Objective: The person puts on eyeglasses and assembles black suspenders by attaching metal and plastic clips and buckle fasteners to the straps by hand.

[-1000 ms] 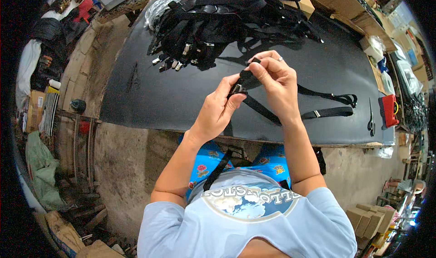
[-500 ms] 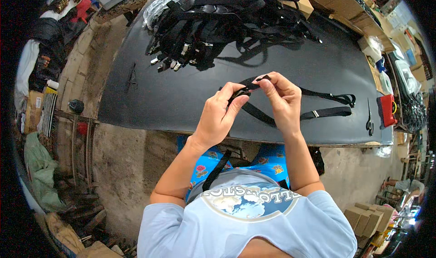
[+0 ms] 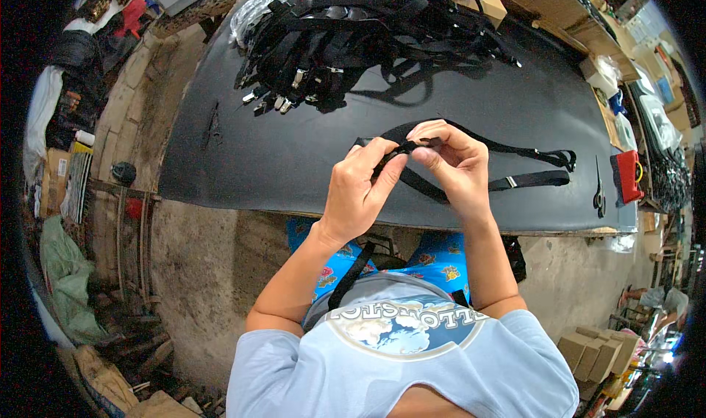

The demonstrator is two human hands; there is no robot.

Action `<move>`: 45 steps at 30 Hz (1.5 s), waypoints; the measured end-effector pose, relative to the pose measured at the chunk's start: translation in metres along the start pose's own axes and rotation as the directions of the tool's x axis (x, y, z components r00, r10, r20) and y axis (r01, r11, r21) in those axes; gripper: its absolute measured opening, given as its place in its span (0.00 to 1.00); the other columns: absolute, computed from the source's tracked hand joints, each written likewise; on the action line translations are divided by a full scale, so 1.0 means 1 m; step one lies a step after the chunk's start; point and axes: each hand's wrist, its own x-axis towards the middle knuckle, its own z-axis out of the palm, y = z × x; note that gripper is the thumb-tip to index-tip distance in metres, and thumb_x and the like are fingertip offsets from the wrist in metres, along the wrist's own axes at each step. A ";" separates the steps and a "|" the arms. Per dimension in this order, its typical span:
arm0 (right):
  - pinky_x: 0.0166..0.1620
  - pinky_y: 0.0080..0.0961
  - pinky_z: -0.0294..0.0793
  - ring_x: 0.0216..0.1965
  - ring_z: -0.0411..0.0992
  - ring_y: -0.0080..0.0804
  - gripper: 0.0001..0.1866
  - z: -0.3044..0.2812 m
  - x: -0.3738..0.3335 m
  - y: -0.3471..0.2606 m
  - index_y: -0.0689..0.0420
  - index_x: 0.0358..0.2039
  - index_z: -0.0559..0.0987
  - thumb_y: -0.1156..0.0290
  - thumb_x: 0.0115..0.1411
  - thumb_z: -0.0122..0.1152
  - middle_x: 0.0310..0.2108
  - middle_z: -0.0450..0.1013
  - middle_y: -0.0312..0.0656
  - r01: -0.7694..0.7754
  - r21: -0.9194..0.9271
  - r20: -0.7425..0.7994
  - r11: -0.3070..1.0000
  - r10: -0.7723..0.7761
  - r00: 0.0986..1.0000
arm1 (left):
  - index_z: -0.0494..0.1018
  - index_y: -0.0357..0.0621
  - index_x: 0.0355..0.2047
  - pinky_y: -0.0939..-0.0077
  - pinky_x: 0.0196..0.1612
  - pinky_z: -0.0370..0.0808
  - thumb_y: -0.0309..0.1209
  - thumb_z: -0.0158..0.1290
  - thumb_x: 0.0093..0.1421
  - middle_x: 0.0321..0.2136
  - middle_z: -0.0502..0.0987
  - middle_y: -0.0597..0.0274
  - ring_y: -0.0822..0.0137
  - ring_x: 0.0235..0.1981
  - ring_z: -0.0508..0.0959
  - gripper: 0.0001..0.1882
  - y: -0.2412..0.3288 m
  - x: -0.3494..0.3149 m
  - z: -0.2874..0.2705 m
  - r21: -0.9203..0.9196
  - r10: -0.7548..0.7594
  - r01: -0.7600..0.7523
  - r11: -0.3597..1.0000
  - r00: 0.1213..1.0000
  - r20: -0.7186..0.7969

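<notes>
Big dark table (image 3: 279, 160), heap of black straps (image 3: 353, 39) on the far side. The loose black strap (image 3: 535, 179) lies on the near half, looping off right from the fingers. I'd guess it's light, floppy and hard to break, best pinched close to the left end. Left hand (image 3: 358, 190) and right hand (image 3: 457, 158) are both pinched narrow on that end, fingertips nearly meeting.

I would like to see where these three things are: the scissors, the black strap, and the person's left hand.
Scissors (image 3: 600, 190): head view, where blades meet handles.
Black strap (image 3: 540, 179): head view, lower run lying on the table (image 3: 257, 164).
Left hand (image 3: 357, 190): head view, back of the hand.
</notes>
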 end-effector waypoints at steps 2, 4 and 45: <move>0.45 0.19 0.71 0.39 0.73 0.21 0.06 -0.007 0.001 0.001 0.64 0.33 0.79 0.81 0.53 0.65 0.34 0.76 0.37 -0.102 -0.076 0.058 0.992 0.107 0.993 | 0.74 0.36 0.37 0.70 0.31 0.70 0.29 0.54 0.62 0.27 0.75 0.51 0.58 0.27 0.75 0.08 -0.004 -0.002 0.002 0.097 0.066 -0.066 0.993 0.998 0.004; 0.45 0.20 0.71 0.39 0.73 0.23 0.09 -0.013 0.003 -0.002 0.64 0.33 0.80 0.83 0.50 0.67 0.34 0.77 0.39 -0.124 -0.112 0.110 0.986 0.136 0.985 | 0.73 0.36 0.38 0.67 0.32 0.71 0.29 0.55 0.60 0.27 0.75 0.50 0.53 0.28 0.75 0.09 -0.005 -0.003 0.003 0.042 0.063 -0.065 0.997 0.997 0.038; 0.55 0.32 0.67 0.53 0.69 0.45 0.21 0.003 0.010 0.035 0.59 0.46 0.78 0.74 0.49 0.69 0.53 0.68 0.50 0.058 -0.678 0.236 0.732 0.142 0.961 | 0.68 0.45 0.55 0.50 0.57 0.60 0.35 0.62 0.53 0.54 0.65 0.48 0.50 0.56 0.63 0.29 -0.214 -0.009 -0.211 0.454 -0.098 0.767 0.455 0.549 -0.830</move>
